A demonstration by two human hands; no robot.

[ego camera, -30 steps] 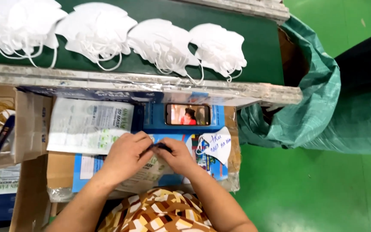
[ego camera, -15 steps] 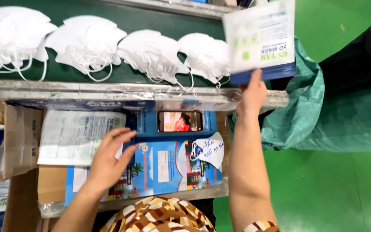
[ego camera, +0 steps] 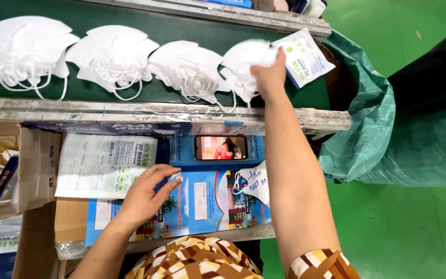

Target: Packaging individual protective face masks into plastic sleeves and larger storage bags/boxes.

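Right hand (ego camera: 270,75), fingers closed on a mask (ego camera: 246,64), reaches the belt (ego camera: 171,23) at one o'clock; a filled pouch (ego camera: 303,57) lies beside it. Left hand (ego camera: 148,194), fingers spread, rests on empty pouches (ego camera: 104,165) at nine. Three masks remain unpacked.

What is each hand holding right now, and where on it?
The right hand reaches the rightmost white mask; a grip cannot be told. The left hand holds nothing, resting on the blue sheet.

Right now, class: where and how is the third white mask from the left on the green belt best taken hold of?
Pinch the mask at its rounded near edge, coming from the person's side of the belt. That edge faces the worker, its loops hang loose there, and the neighbouring masks overlap only its sides. The right hand is closest, probably.
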